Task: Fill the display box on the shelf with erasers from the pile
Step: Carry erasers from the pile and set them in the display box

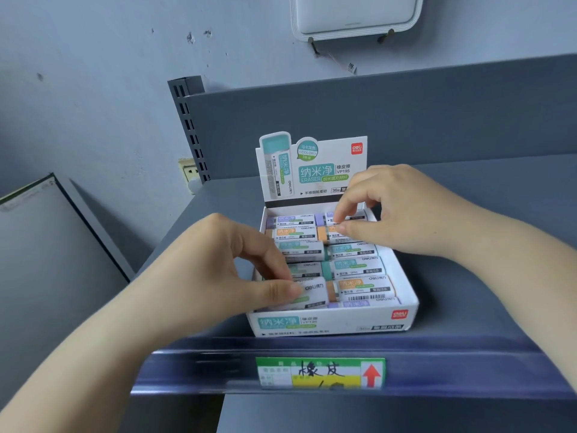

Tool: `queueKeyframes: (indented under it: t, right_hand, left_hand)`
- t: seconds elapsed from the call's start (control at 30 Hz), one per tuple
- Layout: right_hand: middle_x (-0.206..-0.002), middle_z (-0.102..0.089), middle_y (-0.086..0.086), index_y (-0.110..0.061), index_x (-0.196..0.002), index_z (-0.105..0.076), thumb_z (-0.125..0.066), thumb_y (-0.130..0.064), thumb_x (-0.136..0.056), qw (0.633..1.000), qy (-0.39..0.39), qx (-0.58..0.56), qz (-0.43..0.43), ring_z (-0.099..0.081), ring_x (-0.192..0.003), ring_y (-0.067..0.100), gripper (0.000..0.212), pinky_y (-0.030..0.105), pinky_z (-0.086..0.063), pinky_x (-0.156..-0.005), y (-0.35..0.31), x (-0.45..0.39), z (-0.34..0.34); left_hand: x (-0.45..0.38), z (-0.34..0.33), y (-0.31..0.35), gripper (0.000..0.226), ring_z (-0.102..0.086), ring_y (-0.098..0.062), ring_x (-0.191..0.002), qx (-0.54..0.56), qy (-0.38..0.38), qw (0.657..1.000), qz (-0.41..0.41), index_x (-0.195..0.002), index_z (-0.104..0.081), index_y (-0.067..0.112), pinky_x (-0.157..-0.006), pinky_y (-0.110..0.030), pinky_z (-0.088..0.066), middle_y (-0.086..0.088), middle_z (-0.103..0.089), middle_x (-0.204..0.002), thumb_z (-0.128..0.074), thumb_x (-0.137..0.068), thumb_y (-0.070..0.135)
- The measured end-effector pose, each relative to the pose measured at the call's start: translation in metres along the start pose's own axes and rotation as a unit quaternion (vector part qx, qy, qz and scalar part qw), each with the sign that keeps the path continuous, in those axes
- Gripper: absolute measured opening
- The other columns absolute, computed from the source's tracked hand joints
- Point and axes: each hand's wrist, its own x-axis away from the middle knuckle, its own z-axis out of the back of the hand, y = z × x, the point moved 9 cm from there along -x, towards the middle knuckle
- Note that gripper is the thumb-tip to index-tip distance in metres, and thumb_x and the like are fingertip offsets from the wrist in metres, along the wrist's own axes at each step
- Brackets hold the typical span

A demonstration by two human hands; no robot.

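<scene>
Beneath both hands, the display box on the shelf appears nearly full, the left hand pinching an eraser into the near-left row, the right hand fingering another eraser at the back; no pile is visible.

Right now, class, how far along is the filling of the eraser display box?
Nearly done. The display box on the shelf already holds two packed columns of erasers. In hand: the left hand pinches a front-left eraser, while the right hand adjusts an eraser at the back right. Left: seating these; no pile is in view.
</scene>
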Motion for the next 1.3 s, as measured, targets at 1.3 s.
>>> queueKeyframes:
  t: [1.3]
  right_hand:
    - [-0.096, -0.058, -0.002, -0.017, -0.1, -0.054, -0.04, -0.035, -0.092, 0.943, 0.057, 0.327, -0.031, -0.052, -0.092, 0.022, 0.025, 0.031, -0.034, -0.067, 0.046, 0.134, 0.098]
  left_hand:
    - [-0.053, -0.081, 0.167, 0.03, -0.051, -0.02, -0.109, -0.388, 0.181, 0.889, -0.164, -0.115, -0.056, 0.025, -0.086, -0.03, -0.033, 0.005, -0.058, -0.114, -0.044, -0.089, 0.036]
